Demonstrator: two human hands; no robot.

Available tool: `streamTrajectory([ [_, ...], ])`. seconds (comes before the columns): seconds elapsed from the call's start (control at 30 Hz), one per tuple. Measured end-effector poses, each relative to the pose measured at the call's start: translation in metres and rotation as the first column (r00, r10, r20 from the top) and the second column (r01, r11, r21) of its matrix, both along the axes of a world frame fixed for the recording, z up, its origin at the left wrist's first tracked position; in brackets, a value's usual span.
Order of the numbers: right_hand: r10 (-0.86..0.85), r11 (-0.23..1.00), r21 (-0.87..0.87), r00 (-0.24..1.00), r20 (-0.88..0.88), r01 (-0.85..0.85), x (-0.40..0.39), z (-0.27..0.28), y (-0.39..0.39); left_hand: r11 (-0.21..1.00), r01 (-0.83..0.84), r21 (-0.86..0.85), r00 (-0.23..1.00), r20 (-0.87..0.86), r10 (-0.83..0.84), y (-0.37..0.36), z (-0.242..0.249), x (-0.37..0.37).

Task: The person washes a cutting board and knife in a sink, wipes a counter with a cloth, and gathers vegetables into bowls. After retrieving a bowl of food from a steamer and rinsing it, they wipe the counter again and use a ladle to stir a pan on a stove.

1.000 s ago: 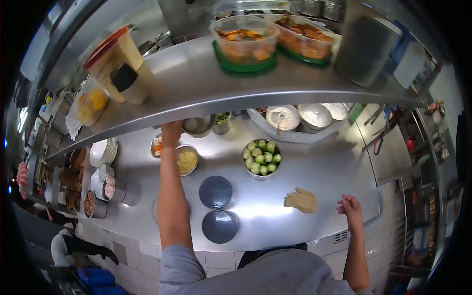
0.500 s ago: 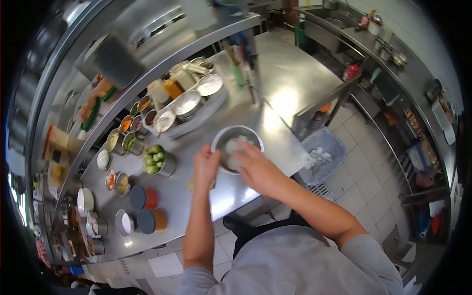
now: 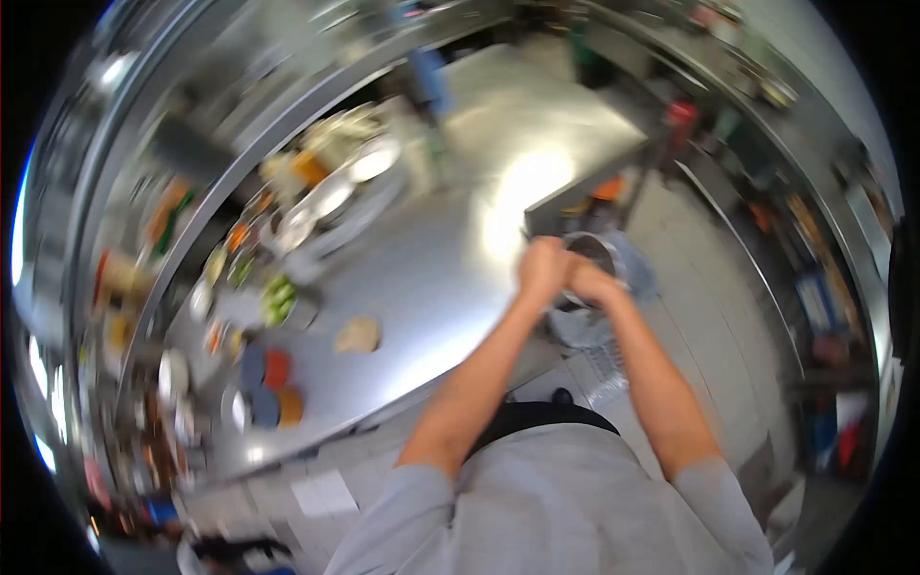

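Over the bin (image 3: 580,329) beyond the table's right end, a round metal bowl (image 3: 596,251) is tilted, its rim partly behind my hands. My left hand (image 3: 542,268) is closed at the bowl's near left edge. Beside it, my right hand (image 3: 589,280) is closed on the near rim. Motion blur hides the fingertips and whatever the bowl contains. A pale flat piece (image 3: 358,334) lies on the metal table (image 3: 412,278), left of my hands.
Green vegetables (image 3: 279,300) fill a metal container at the table's left. Near them stand lidded jars (image 3: 265,366) with red and orange contents. Farther back, a tray (image 3: 350,225) holds white-filled bowls. An overhead shelf (image 3: 259,134) runs along the back. Tiled floor (image 3: 690,287) lies at right.
Both hands and the bowl have moved right, from above the table to over the bin. The bowl has gone from level to tilted. The view has shifted and blurred.
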State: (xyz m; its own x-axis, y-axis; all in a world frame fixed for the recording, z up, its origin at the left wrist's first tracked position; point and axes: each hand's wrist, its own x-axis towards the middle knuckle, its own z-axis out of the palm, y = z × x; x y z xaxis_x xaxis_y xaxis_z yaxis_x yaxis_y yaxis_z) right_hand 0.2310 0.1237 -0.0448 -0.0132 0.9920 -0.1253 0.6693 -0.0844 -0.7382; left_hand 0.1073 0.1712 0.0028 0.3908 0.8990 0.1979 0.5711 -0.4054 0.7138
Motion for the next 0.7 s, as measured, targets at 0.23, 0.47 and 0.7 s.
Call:
streamTrajectory([
  [0.23,-0.467,0.852,-0.171,0.571,-0.675,0.494,0.001,0.007,0.017,0.919,0.271,0.285,0.877,-0.466,-0.115,0.004,0.059,0.066],
  [0.47,-0.396,0.84,-0.364,-0.004,-0.918,0.402,0.031,0.03,0.014,0.845,0.454,0.283,0.702,-0.698,-0.143,0.017,0.062,0.135],
  [0.7,-0.271,0.841,-0.356,-0.253,-0.929,0.408,0.037,-0.063,0.072,0.728,0.649,0.222,0.387,-0.92,-0.064,0.009,0.053,0.197],
])
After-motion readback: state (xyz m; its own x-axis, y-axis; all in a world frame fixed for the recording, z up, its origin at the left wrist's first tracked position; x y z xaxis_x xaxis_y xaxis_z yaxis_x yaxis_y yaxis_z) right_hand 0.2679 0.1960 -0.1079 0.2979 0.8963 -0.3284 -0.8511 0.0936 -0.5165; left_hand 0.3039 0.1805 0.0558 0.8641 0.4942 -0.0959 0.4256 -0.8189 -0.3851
